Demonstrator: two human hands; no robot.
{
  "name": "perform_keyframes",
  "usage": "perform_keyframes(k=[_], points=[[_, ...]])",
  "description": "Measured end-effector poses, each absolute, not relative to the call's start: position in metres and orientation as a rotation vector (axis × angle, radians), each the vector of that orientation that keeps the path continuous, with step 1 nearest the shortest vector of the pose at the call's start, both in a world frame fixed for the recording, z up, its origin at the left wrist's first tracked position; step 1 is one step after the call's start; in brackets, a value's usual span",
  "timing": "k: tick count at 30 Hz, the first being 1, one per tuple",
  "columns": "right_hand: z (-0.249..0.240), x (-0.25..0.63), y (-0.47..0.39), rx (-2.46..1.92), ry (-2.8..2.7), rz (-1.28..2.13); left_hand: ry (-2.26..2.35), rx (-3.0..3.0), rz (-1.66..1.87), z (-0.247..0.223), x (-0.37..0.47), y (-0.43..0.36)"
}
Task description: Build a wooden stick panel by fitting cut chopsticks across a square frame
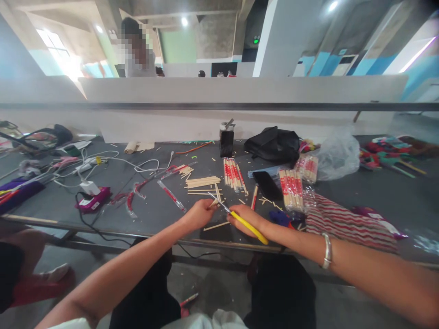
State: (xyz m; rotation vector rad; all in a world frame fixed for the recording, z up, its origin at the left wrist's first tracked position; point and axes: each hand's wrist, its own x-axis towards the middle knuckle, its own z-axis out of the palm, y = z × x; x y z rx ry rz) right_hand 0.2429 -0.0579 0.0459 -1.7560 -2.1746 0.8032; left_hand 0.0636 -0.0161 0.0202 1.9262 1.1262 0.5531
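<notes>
My left hand (198,214) pinches a short wooden stick near the front of the dark table. My right hand (247,219) is closed round yellow-handled scissors (248,227), whose metal blades reach to the left fingertips. The blades cross close to the stick's end; whether they touch it I cannot tell. Just beyond lies a pile of bare wooden chopsticks (203,182). Behind my right hand are chopsticks in red and clear wrappers (233,174) and one with a red wrapper (254,197). A loose stick (216,226) rests between my wrists.
A black phone (266,185) lies beyond my right hand, beside bundled wrapped chopsticks (291,188) and striped cloth (346,224). Farther back are a black bag (273,145), a clear plastic bag (338,155) and a propped phone (227,143). White cables (137,165) and torn wrappers (130,203) spread leftward. A person (137,57) stands behind the partition.
</notes>
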Motion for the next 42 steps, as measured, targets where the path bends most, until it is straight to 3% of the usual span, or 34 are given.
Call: perform_keyframes(k=[9, 18, 26, 33, 37, 42], points=[[0.052, 0.245, -0.063, -1.796, -2.060, 0.892, 1.473, 2.432, 0.251, 0.041, 0.070, -0.028], [0.061, 0.240, -0.061, -1.901, -1.956, 1.284, 1.501, 2.475, 0.157, 0.035, 0.078, -0.048], [0.050, 0.244, -0.058, -1.805, -2.029, 0.994, 1.521, 2.351, 0.248, 0.030, 0.078, -0.040], [0.039, 0.250, -0.065, -1.763, -1.995, 0.874, 1.302, 2.418, 0.367, 0.058, 0.065, -0.015], [0.036, 0.252, -0.072, -1.779, -1.927, 0.946, 1.118, 1.998, 0.668, 0.075, 0.056, -0.015], [0.054, 0.257, -0.074, -1.653, -1.858, 1.096, 0.695, 1.108, 0.579, 0.080, 0.042, -0.045]])
